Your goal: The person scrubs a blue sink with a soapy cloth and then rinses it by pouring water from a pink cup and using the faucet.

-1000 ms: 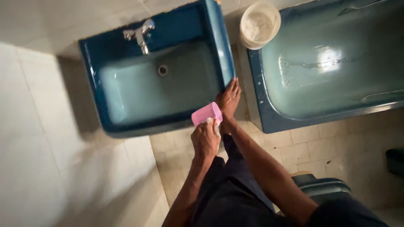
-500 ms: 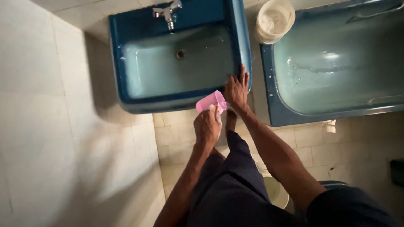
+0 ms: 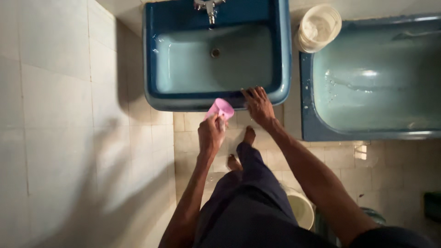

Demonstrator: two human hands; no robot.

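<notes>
My left hand (image 3: 211, 134) grips a small pink plastic cup (image 3: 220, 109), tipped toward the front rim of a dark blue sink (image 3: 285, 55). My right hand (image 3: 258, 104) lies flat with fingers spread on that front rim, just right of the cup. The sink's basin is pale blue-green, with a drain (image 3: 215, 53) in the middle and a chrome tap (image 3: 210, 8) at the back. My bare feet (image 3: 248, 136) stand on the tiled floor below the sink.
A dark blue bathtub (image 3: 307, 119) with a wet pale basin fills the right side. A white bucket (image 3: 319, 27) stands between sink and tub. A white tiled wall runs along the left. Another pale bucket (image 3: 301, 209) sits by my legs.
The view has shifted so the sink sits further right and higher. My left hand with the pink cup moved left and down along the sink's front rim; my right hand slid left on the rim.
</notes>
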